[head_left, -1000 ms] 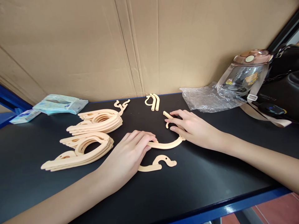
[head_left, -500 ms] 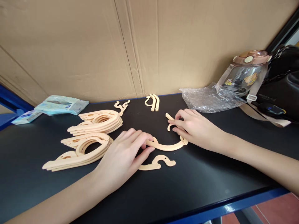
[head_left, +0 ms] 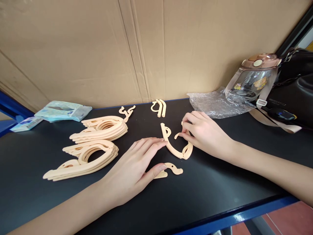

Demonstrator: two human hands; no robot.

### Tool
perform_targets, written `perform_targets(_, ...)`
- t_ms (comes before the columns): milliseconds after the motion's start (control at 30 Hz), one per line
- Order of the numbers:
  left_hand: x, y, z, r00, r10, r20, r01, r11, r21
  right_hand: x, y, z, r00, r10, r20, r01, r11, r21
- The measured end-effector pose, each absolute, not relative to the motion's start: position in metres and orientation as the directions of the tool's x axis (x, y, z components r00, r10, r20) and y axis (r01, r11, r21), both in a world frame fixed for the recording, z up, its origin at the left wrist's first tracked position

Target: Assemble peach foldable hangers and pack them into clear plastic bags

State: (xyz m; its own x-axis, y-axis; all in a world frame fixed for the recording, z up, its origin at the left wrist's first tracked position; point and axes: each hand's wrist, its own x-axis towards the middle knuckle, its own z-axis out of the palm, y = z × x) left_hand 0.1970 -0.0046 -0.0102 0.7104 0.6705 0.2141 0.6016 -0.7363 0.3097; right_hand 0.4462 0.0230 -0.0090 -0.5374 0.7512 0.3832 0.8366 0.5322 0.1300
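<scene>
A beige folding hanger (head_left: pixel 173 149) lies on the black tabletop between my hands, its two arms bent up into a U. My right hand (head_left: pixel 204 132) is closed on its right arm, and the fingers cover much of that side. With fingers stretched out, my left hand (head_left: pixel 135 166) reaches the outer side of the left arm at the fingertips. Its thumb is spread apart, over a loose beige hook piece (head_left: pixel 174 168) lying in front of the hanger. Part of that piece is hidden under the hand.
Two stacks of folded hangers, a rear stack (head_left: pixel 107 133) and a front stack (head_left: pixel 97 162), lie at left. More hanger parts (head_left: pixel 162 107) are near the cardboard wall (head_left: pixel 97 49). A tissue pack (head_left: pixel 62 111), clear plastic bag (head_left: pixel 212 106), strapped bottle (head_left: pixel 254 81) and black bag (head_left: pixel 293 94) stand around.
The hanger's left arm has swung upward, from lying nearly sideways to pointing away from me. My left fingers have let go of their pinch and straightened against it.
</scene>
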Motion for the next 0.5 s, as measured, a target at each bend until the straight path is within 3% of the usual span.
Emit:
perform_targets(267,0.198,-0.003,-0.007,0.772,0.6,0.211,0.554,-0.797,0.24,0.445,0.028,-0.017,-0.558,0.735,0.385,0.828,0.524,0.201)
perform_targets(500,0.195,-0.003,-0.011,0.779,0.597,0.192,0.59,-0.801,0.1,0.438,0.016,-0.011,-0.494,0.813,0.307,0.844,0.534,-0.055)
